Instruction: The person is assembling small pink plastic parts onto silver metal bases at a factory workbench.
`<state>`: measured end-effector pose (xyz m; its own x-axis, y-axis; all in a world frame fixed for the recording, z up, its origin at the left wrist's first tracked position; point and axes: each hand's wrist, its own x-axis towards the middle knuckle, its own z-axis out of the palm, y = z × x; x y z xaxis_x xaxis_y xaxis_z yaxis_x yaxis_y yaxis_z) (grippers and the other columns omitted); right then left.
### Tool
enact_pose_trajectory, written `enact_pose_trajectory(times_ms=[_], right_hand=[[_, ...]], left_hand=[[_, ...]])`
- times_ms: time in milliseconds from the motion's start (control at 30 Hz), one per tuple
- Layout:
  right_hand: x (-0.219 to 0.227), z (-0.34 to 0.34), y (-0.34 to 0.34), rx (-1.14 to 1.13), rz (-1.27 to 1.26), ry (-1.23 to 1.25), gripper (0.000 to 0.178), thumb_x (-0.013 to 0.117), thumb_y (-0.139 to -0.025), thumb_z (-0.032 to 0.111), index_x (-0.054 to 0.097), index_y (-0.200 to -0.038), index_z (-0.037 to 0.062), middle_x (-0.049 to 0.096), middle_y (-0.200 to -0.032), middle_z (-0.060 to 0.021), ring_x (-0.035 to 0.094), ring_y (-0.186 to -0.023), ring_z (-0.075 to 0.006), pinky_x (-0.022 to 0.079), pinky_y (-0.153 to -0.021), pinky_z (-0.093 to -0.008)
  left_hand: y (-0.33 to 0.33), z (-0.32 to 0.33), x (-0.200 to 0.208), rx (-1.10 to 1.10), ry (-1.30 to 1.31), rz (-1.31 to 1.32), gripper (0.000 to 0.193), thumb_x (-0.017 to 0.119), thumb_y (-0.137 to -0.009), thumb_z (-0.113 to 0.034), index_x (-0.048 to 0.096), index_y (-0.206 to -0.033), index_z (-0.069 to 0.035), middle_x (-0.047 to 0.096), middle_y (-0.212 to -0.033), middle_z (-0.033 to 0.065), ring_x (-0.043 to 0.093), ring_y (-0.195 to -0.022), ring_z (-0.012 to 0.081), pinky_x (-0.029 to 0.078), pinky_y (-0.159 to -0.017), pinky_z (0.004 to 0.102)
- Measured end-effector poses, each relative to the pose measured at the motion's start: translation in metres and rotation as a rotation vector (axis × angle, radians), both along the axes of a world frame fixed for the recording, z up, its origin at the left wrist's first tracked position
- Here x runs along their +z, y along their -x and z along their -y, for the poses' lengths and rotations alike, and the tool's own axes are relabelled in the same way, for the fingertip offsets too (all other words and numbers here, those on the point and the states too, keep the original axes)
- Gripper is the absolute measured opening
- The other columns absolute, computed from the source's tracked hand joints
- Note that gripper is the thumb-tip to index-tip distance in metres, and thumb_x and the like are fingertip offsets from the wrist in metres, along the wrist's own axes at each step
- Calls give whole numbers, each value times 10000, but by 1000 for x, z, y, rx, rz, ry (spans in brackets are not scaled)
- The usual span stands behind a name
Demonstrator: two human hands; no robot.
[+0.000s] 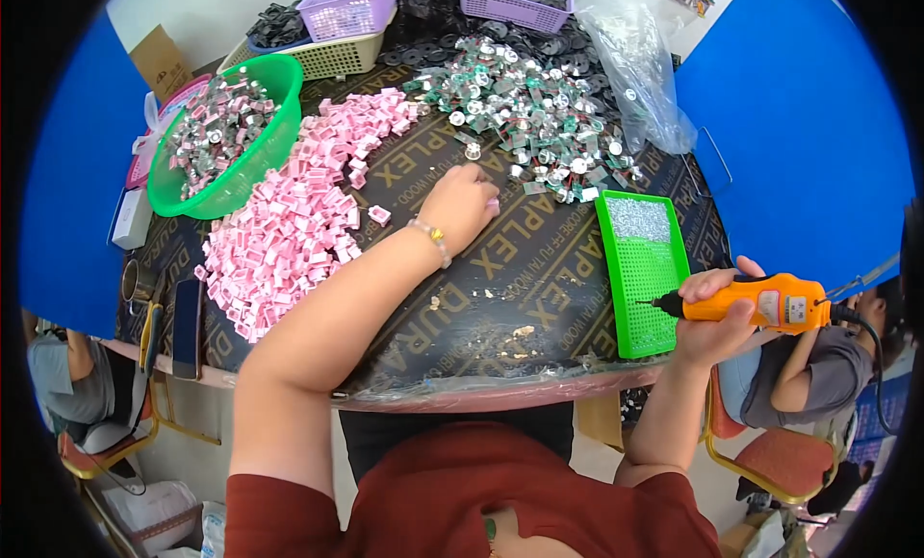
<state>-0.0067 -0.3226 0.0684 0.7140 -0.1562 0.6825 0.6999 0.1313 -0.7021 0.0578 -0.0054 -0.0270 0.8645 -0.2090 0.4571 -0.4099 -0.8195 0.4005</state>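
My left hand (462,212) is over the middle of the dark table, fingers curled, with a bit of a pink plastic housing (493,204) showing at the fingertips; most of it is hidden. My right hand (714,322) grips an orange electric screwdriver (784,303) held sideways, its thin bit pointing left above a green tray (624,313). Small silvery screws (640,219) lie in the tray's far end. Left of my left forearm spreads a heap of pink housings (289,226). Beyond my left hand lies a pile of small clear and green parts with wires (539,115).
A green basket (289,125) of assembled pieces stands far left. Purple baskets (529,12) and black flat parts (423,48) line the back, with a clear plastic bag (640,87) at the back right. A phone (188,327) and pliers (149,332) lie near the left edge. Other people sit on both sides.
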Motion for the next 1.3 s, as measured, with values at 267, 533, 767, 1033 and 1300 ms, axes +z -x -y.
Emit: enact_pose_trajectory(times_ms=[267,533,767,1033,1300], right_hand=[[-6,41,-31,-59,-34,-40,510,627,-925,360,432,-1204,-19,545,-695,-76,536,-578,-170,456,-539,-296],[-8,44,-68,-92,-123,18,364,603,-949,228,480,-1157,-45,577,-704,-70,556,-578,-144,473,-555,-270],[-16,45,-94,-116,-195,111,209,606,-940,146,525,-1068,3,585,-703,-36,567,-590,-109,483,-563,-250],[-28,55,-98,-115,-189,94,218,603,-943,160,520,-1071,4,589,-706,-43,570,-598,-113,487,-573,-258],[-27,50,-96,-134,-193,97,224,604,-947,174,524,-1070,4,591,-710,-42,571,-600,-115,484,-576,-257]], left_hand=[[89,14,22,-258,-23,-185,363,795,-709,-197,697,-1031,-61,566,-1130,145,555,-1058,328,469,-918,400],[-1,43,26,-114,-214,142,191,749,-740,-230,701,-886,-116,622,-997,35,539,-996,247,440,-846,383],[-51,63,13,-12,-249,-2,132,718,-763,-199,679,-855,-112,676,-860,64,578,-952,261,436,-829,399],[-27,25,38,-54,-224,-19,152,649,-743,-171,706,-877,-127,661,-838,95,592,-898,295,441,-824,427],[28,-19,82,-110,619,-418,130,701,-837,-89,617,-906,-18,616,-831,-17,548,-762,70,463,-701,261]])
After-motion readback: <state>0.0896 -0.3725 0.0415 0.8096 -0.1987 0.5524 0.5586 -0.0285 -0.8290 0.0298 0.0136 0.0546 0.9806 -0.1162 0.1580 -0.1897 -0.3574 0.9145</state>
